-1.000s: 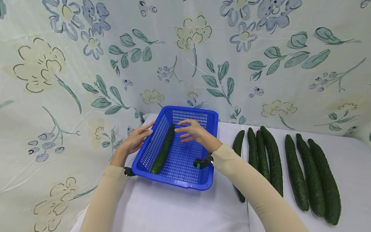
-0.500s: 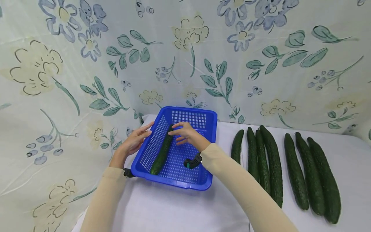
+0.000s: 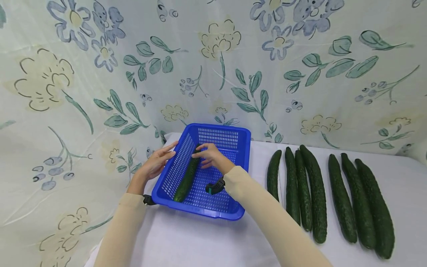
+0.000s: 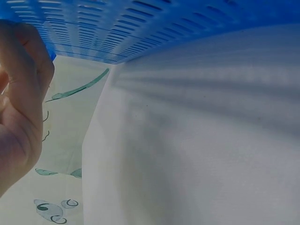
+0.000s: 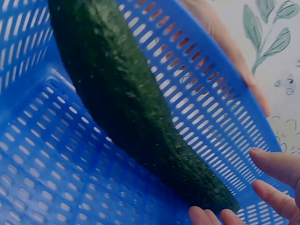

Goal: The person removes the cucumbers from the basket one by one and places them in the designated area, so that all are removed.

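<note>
A blue slotted plastic basket [image 3: 197,211] stands on the white-covered table with one long dark green cucumber [image 3: 186,180] lying along its left side. My left hand [image 3: 154,164] rests against the outside of the left wall, fingers extended towards the rim; the left wrist view shows that hand [image 4: 21,101] beside the slotted wall. Inside the basket, my right hand [image 3: 212,157] hovers at the cucumber's far end, fingers spread and slightly bent. The right wrist view has its fingertips [image 5: 265,157] on either side of the cucumber tip [image 5: 220,199], without a visible grip; contact is unclear.
Right of the basket, several cucumbers [image 3: 319,196] lie side by side on the table [image 3: 200,244], the nearest partly covered by my right sleeve [image 3: 267,211]. A floral cloth [image 3: 213,85] hangs behind and at the left.
My right hand has moved left and slightly down, from above the basket's middle to the far end of the cucumber inside. The left hand and the basket have stayed about the same.
</note>
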Available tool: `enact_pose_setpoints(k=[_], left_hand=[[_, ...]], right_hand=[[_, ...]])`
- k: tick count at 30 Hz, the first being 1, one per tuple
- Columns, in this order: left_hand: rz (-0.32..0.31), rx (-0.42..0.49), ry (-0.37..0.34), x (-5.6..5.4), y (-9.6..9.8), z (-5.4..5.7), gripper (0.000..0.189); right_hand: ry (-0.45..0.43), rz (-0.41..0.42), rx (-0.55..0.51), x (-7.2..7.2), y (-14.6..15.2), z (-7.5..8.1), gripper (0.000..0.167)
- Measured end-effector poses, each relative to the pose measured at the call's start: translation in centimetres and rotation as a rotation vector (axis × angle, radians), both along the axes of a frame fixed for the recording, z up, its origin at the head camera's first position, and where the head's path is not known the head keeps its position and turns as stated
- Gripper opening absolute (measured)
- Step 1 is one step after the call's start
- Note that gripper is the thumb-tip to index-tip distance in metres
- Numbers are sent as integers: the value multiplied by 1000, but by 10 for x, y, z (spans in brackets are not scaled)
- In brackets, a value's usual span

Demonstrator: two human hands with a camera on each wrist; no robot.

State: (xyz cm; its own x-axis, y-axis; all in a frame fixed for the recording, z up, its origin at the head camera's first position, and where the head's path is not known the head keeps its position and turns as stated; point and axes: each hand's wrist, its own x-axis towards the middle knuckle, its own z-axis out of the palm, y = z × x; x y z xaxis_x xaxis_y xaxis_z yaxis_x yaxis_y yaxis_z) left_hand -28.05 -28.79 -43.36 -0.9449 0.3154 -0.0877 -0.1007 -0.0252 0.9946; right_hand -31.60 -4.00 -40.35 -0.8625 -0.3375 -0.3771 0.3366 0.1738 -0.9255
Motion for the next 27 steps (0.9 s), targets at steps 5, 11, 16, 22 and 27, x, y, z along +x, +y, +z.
enact_pose_setpoints(k=[5,11,16,22,27], left_hand=[[-9,14,4,0,1,0,53],[2,-6,5,1,1,-1,53],[0,-6,7,1,0,-1,54],[-14,6,11,0,0,-1,54],[-20,2,18,0,-1,-2,55]], right_hand=[[5,-23,5,2,-4,-5,45],[1,-16,11,0,-7,-15,49],[-5,9,2,-1,-10,-21,51],[-25,51,6,1,-13,-24,57],[-34,103,-14,2,-16,-28,64]])
